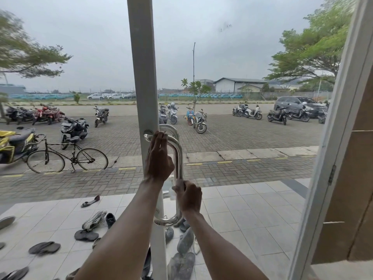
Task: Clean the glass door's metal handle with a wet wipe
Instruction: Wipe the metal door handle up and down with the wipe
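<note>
Head view: chrome door handle [178,158] sits just 6 o'clock of centre. Left grip [159,156] rests flat-fingered on its 12 o'clock bend. Right grip [188,199] curls round the shaft below.

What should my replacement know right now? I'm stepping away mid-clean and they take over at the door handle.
Left hand: fingers straight, resting against the top bend of the metal handle.
Right hand: grips the wet wipe round the handle's lower shaft; only a pale scrap of it shows.
Done: cannot tell how much is wiped.
Left: probably the shaft below the right hand, the bottom bend, and the top under the left hand.
</note>
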`<action>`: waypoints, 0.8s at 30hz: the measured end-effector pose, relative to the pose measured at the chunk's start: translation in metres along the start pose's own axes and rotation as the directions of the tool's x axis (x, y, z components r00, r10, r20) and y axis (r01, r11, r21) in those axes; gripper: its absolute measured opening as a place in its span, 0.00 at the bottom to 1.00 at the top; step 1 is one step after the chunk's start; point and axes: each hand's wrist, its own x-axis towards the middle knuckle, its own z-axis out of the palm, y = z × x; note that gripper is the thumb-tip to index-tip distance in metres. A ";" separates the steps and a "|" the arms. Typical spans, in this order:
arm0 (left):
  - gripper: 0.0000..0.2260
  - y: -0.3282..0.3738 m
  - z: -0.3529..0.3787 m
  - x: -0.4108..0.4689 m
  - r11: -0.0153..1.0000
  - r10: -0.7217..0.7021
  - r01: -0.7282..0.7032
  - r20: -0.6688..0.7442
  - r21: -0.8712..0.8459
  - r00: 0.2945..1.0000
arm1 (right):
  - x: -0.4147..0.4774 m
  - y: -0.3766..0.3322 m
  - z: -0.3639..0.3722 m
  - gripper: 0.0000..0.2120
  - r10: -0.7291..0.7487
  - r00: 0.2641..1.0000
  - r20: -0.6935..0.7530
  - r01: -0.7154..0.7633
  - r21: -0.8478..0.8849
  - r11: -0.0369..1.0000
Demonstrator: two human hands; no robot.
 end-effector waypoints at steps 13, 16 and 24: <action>0.33 -0.003 0.004 -0.002 1.000 0.006 -0.006 0.017 0.007 1.000 | -0.034 0.026 0.021 0.12 0.179 0.974 0.139 -0.170 -0.072 0.983; 0.36 -0.007 0.006 -0.005 0.999 0.024 -0.025 0.033 0.023 0.999 | -0.037 0.026 0.024 0.13 0.205 0.967 0.153 -0.195 -0.082 0.977; 0.41 -0.012 0.006 -0.019 0.998 0.056 -0.057 0.057 0.018 0.997 | -0.024 0.009 0.012 0.14 0.180 0.981 0.077 -0.173 -0.093 0.980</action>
